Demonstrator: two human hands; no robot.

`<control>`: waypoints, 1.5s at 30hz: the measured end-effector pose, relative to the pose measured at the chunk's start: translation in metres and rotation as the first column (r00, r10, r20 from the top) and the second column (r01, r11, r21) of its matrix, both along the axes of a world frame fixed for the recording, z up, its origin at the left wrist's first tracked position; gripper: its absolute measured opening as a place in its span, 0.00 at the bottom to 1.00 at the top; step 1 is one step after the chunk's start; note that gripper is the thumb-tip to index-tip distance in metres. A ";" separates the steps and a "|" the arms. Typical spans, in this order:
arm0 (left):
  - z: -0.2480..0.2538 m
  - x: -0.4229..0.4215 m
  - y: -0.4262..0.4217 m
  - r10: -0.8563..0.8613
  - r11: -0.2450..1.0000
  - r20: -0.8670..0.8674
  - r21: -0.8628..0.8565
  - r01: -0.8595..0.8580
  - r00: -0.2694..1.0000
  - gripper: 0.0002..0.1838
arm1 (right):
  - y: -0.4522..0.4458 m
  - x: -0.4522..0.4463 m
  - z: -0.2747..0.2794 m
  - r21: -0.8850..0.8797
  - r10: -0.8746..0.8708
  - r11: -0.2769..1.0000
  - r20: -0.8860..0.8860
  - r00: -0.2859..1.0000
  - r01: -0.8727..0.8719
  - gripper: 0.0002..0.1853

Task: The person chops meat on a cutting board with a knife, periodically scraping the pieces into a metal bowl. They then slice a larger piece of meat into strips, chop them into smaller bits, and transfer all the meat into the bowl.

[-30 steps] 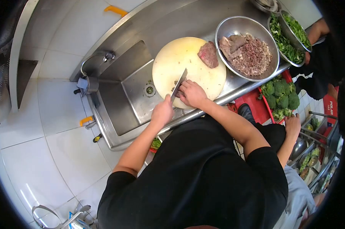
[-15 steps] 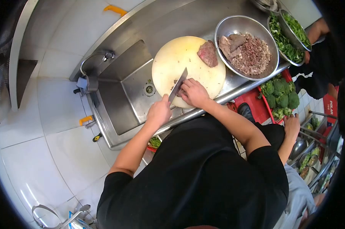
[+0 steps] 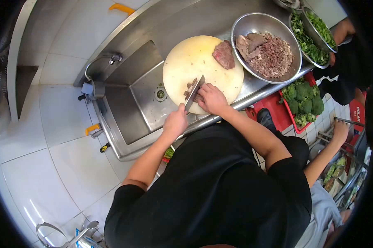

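My left hand (image 3: 175, 122) is closed round the handle of a kitchen knife (image 3: 196, 91), whose blade stands on a round, pale cutting board (image 3: 182, 53). Close against the blade's right side, the curled fingers of my right hand (image 3: 212, 99) press down a small dark piece of meat, mostly hidden under them. Small cut bits of meat (image 3: 189, 87) lie just left of the blade. A larger reddish-brown chunk of meat (image 3: 224, 55) rests at the board's upper right.
Beside the board stands a metal bowl (image 3: 273, 56) of chopped meat with larger chunks. Bowls of cut greens (image 3: 308, 41) are beyond it. The sink basin (image 3: 141, 107) lies left. Broccoli (image 3: 304, 99) fills a red crate at right. Another person's hand (image 3: 340, 131) reaches toward a rack.
More cut bits show left of the blade. My hands have shifted slightly, knife and meat still held. The other person's hand at right has moved outward to the rack.
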State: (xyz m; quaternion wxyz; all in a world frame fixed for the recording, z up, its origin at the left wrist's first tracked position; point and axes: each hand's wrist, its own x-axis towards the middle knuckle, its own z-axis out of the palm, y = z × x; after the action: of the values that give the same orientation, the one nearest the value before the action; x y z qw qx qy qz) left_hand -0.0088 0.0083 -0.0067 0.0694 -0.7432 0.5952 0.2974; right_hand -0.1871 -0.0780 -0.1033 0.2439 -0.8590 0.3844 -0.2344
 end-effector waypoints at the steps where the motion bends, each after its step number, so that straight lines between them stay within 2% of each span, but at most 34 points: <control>1: -0.006 -0.003 -0.007 0.024 1.000 -0.013 -0.018 -0.025 1.000 0.12 | -0.003 0.000 0.000 0.003 0.003 1.000 -0.001 1.000 -0.003 0.12; 4: -0.008 0.002 -0.028 -0.018 0.996 -0.060 -0.083 0.013 0.998 0.13 | -0.005 -0.001 0.004 0.051 0.027 0.998 -0.037 0.999 -0.025 0.11; 7: 0.023 0.008 -0.007 -0.067 0.997 -0.020 -0.047 0.066 0.998 0.13 | -0.005 -0.006 0.014 -0.039 -0.023 0.999 0.031 0.999 0.024 0.11; 10: -0.003 -0.002 0.004 0.000 1.000 0.009 0.018 0.000 1.000 0.12 | -0.002 -0.009 0.003 -0.003 -0.005 1.000 -0.012 1.000 0.005 0.12; 13: -0.019 -0.006 -0.020 -0.005 0.995 -0.074 -0.096 -0.002 0.997 0.13 | -0.003 -0.010 0.005 0.038 0.021 0.999 -0.040 0.999 -0.020 0.12; 16: 0.003 0.003 -0.022 -0.068 0.992 -0.057 -0.106 0.062 0.996 0.13 | -0.003 -0.011 0.006 0.024 -0.007 1.000 0.002 1.000 0.007 0.12; 19: 0.020 0.006 0.006 -0.095 0.995 0.016 -0.022 0.095 0.995 0.13 | 0.001 -0.013 0.003 0.034 0.004 0.999 -0.007 1.000 -0.004 0.11; 22: -0.010 -0.007 -0.002 0.013 0.999 -0.047 -0.037 -0.015 0.999 0.13 | 0.002 -0.012 -0.003 -0.037 0.013 0.999 0.014 1.000 -0.013 0.11; 25: -0.013 -0.007 -0.029 -0.051 0.997 -0.061 -0.069 0.047 0.997 0.13 | -0.003 -0.015 0.006 0.058 0.053 0.997 -0.059 0.997 -0.049 0.10; 29: 0.015 0.003 -0.005 -0.080 0.996 -0.039 -0.038 0.079 0.996 0.12 | -0.002 -0.019 0.012 -0.006 -0.012 1.000 0.022 1.000 0.012 0.09; 32: -0.015 -0.005 0.008 -0.023 1.000 -0.027 -0.004 0.023 0.999 0.13 | 0.002 -0.024 0.000 0.035 -0.016 0.999 0.002 1.000 0.016 0.09; 35: -0.020 -0.016 -0.017 -0.032 0.994 -0.101 -0.110 0.021 0.994 0.14 | 0.006 -0.024 -0.001 0.040 0.008 0.999 0.009 1.000 -0.009 0.10; 39: 0.003 -0.011 -0.031 -0.075 0.996 -0.090 -0.061 0.069 0.993 0.13 | -0.001 -0.028 0.017 0.024 0.015 1.000 -0.002 1.000 -0.015 0.11; 42: 0.026 -0.002 0.000 -0.102 0.993 -0.086 -0.070 0.096 0.991 0.12 | 0.003 -0.029 0.023 0.047 -0.017 0.999 -0.065 0.998 0.020 0.11; 45: 0.014 -0.002 0.017 -0.113 0.993 -0.008 0.044 0.113 0.994 0.12 | 0.004 -0.031 0.011 0.047 -0.015 0.999 -0.108 0.994 0.020 0.12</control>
State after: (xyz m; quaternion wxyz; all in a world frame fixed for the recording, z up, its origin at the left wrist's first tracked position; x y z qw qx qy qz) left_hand -0.0110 0.0249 0.0075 0.1011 -0.7060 0.6296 0.3081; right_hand -0.2185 -0.0737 -0.0918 0.2415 -0.8608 0.4100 -0.1806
